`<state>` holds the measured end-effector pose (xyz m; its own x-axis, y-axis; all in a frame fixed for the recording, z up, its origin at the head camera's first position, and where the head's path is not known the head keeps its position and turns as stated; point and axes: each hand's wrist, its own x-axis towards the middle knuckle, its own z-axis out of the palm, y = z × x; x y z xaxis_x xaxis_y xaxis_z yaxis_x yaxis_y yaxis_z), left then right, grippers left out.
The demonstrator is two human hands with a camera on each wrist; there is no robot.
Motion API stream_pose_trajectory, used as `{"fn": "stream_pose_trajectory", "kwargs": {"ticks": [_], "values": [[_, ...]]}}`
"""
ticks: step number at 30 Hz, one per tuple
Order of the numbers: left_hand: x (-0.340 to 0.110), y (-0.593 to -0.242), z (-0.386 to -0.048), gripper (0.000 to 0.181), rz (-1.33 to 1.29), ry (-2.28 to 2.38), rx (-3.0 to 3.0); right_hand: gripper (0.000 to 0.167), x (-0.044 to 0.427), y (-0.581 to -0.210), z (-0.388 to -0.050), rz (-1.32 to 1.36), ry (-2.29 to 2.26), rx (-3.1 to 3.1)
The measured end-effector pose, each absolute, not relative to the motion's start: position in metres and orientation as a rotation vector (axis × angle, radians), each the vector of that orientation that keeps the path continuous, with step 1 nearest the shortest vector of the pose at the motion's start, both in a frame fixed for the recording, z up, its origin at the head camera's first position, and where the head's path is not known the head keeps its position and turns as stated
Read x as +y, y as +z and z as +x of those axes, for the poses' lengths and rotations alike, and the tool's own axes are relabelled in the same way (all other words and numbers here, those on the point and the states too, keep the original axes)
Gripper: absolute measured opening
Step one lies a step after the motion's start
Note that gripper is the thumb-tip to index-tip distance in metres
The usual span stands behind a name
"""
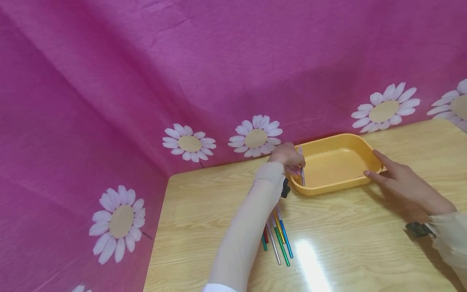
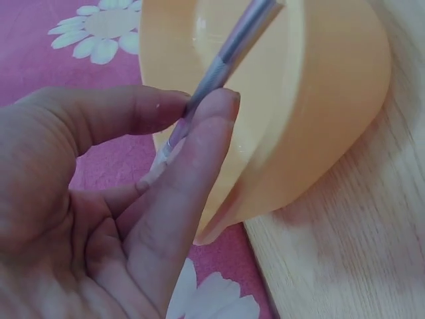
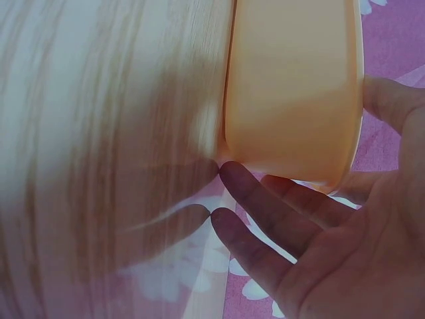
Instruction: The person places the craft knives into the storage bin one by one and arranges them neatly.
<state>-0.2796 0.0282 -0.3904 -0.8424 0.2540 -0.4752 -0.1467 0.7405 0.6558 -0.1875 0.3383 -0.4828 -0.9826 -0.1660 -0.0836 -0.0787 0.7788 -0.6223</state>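
My left hand [image 1: 288, 158] pinches a silvery-purple pen [image 1: 302, 177] between thumb and fingers, over the left end of a yellow tray [image 1: 324, 189]. In the left wrist view the thumb and index finger of the left hand [image 2: 126, 173] grip the pen [image 2: 227, 60] with the tray [image 2: 332, 100] behind it. At the tray's right end, my right hand [image 1: 405, 182] touches the rim with its fingers spread. The right wrist view shows the right hand [image 3: 332, 232] with relaxed fingers beside the tray's end wall [image 3: 292, 100].
Several coloured pens, among them a blue one [image 1: 286, 239] and a green one [image 1: 282, 247], lie on the wooden table [image 1: 197, 227] partly under my left forearm. A pink cloth [image 1: 219, 73] with white flowers hangs behind the table and along its left side.
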Motion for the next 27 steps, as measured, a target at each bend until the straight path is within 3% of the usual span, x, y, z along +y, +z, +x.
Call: {"fn": "stream_pose_trajectory", "kwargs": {"ticks": [9, 17, 27], "values": [[0.026, -0.395, -0.280, 0.020, 0.039, 0.927, 2.458, 0.096, 0.336, -0.480, -0.187, -0.166, -1.018, 2.760], [0.008, -0.401, -0.272, 0.030, 0.227, 1.093, 2.484, 0.094, 0.335, -0.482, -0.188, -0.177, -1.010, 2.782], [-0.027, -0.409, -0.257, 0.026, 0.303, 1.248, 2.504, 0.092, 0.336, -0.483, -0.185, -0.182, -0.977, 2.829]]}}
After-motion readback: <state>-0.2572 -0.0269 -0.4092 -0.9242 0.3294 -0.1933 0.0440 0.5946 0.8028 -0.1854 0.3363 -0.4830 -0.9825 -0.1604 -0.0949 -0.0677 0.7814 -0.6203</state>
